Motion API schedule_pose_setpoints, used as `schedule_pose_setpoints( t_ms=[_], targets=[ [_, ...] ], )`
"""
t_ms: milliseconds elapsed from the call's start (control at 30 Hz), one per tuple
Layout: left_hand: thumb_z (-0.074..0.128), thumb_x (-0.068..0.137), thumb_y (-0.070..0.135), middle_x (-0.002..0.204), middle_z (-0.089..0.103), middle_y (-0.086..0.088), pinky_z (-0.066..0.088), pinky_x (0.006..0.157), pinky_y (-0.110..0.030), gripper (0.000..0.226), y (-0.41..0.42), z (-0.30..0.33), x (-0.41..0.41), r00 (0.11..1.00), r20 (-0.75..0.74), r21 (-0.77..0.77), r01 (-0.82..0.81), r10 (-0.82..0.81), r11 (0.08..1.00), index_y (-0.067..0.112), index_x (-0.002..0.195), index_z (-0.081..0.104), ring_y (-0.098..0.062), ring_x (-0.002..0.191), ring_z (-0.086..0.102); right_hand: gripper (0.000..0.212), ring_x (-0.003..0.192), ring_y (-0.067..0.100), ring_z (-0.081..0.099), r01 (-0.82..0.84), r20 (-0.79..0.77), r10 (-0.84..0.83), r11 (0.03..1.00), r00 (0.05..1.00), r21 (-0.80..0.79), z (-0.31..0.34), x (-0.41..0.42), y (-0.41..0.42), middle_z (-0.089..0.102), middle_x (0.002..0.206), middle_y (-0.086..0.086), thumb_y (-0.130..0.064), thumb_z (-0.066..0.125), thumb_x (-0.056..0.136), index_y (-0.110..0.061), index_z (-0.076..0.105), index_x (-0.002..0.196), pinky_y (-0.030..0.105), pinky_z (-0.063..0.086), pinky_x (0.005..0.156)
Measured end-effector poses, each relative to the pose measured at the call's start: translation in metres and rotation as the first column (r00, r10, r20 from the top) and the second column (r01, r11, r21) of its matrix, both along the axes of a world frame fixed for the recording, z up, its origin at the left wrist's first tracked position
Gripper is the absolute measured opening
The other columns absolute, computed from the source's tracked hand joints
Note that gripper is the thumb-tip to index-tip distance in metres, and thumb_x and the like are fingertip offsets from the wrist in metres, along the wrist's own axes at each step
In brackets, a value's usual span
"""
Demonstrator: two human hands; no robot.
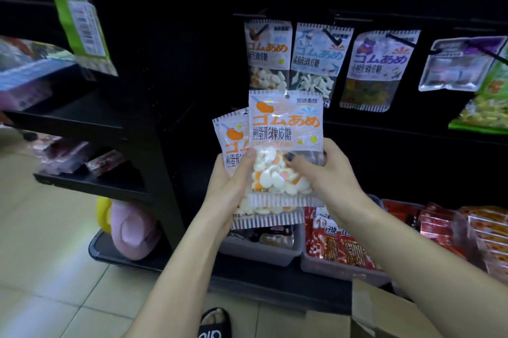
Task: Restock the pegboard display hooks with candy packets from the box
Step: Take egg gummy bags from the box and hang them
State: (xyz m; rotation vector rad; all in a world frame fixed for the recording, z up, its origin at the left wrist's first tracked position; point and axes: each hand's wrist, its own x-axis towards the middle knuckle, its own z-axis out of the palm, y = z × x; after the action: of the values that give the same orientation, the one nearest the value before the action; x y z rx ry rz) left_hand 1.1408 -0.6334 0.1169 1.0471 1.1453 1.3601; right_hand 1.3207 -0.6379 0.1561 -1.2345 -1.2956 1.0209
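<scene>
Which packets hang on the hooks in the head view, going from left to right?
Fried-egg gummy packet → blue-lettered packet with pale candies → bear packet → clear pouch with purple top.

Two hands hold a pair of fried-egg gummy packets before a dark pegboard display. The left hand point(233, 181) grips both, its thumb over the front packet point(284, 128), which overlaps the rear packet point(233, 134). The right hand point(327, 172) pinches the front packet's right side. Above, an egg-candy packet point(268, 49), a blue-lettered packet point(319, 60) and a purple-lettered packet point(379, 65) hang on hooks. A cardboard box point(384, 315), apparently open, sits at lower right.
</scene>
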Motion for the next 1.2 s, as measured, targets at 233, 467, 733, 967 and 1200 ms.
schedule_pose_setpoints(
  t_ms=[233, 467, 733, 967, 1200],
  targets=[
    [0.071, 0.093, 0.055, 0.117, 0.074, 0.018, 0.056, 0.094, -0.03, 0.038, 0.005, -0.004, -0.015, 0.983, -0.096, 0.0, -0.156, 0.155, 0.988, 0.036, 0.125, 0.063, 0.002, 0.105, 0.071, 0.034, 0.103, 0.012, 0.073, 0.005, 0.03, -0.008, 0.996, 1.0, 0.087, 0.01, -0.003, 0.01, 0.076, 0.11, -0.005, -0.009, 0.078, 0.091, -0.023, 0.061, 0.118, 0.033, 0.062, 0.08],
    [0.069, 0.096, 0.05, 0.111, 0.074, 0.015, 0.059, 0.095, -0.042, 0.023, 0.008, -0.007, -0.025, 0.965, -0.145, -0.016, -0.221, 0.217, 0.975, 0.039, 0.115, 0.063, -0.009, 0.104, 0.072, 0.035, 0.1, 0.009, 0.072, -0.094, 0.077, 0.078, 0.965, 0.994, 0.246, 0.037, -0.018, 0.02, 0.075, 0.111, -0.01, -0.006, 0.075, 0.092, -0.024, 0.06, 0.118, 0.034, 0.062, 0.081],
    [0.07, 0.098, 0.031, 0.103, 0.076, 0.006, 0.061, 0.089, -0.044, 0.011, 0.011, -0.012, -0.031, 0.955, -0.15, -0.041, -0.265, 0.256, 0.963, 0.032, 0.107, 0.063, -0.016, 0.097, 0.075, 0.031, 0.094, 0.013, 0.076, -0.039, -0.144, 0.07, 0.977, 0.987, 0.209, 0.05, -0.054, 0.037, 0.076, 0.106, 0.004, 0.001, 0.073, 0.092, -0.016, 0.061, 0.115, 0.025, 0.06, 0.069],
    [0.071, 0.095, 0.048, 0.111, 0.073, 0.015, 0.055, 0.084, -0.026, 0.029, 0.008, -0.012, -0.033, 0.962, -0.149, -0.027, -0.236, 0.23, 0.971, 0.035, 0.12, 0.063, -0.005, 0.103, 0.07, 0.032, 0.098, 0.016, 0.076, -0.027, -0.19, 0.064, 0.981, 0.98, 0.192, 0.054, -0.065, 0.043, 0.077, 0.107, 0.001, -0.001, 0.074, 0.091, -0.016, 0.062, 0.117, 0.029, 0.062, 0.073],
    [0.072, 0.094, 0.051, 0.111, 0.074, 0.016, 0.054, 0.089, -0.027, 0.033, 0.01, -0.019, -0.034, 0.961, -0.198, -0.048, -0.209, 0.196, 0.977, 0.034, 0.12, 0.064, -0.004, 0.105, 0.069, 0.032, 0.099, 0.018, 0.076, -0.035, -0.233, 0.079, 0.982, 0.969, 0.187, 0.053, -0.072, 0.047, 0.078, 0.104, 0.002, 0.002, 0.073, 0.091, -0.019, 0.062, 0.113, 0.03, 0.064, 0.077]
  ],
)
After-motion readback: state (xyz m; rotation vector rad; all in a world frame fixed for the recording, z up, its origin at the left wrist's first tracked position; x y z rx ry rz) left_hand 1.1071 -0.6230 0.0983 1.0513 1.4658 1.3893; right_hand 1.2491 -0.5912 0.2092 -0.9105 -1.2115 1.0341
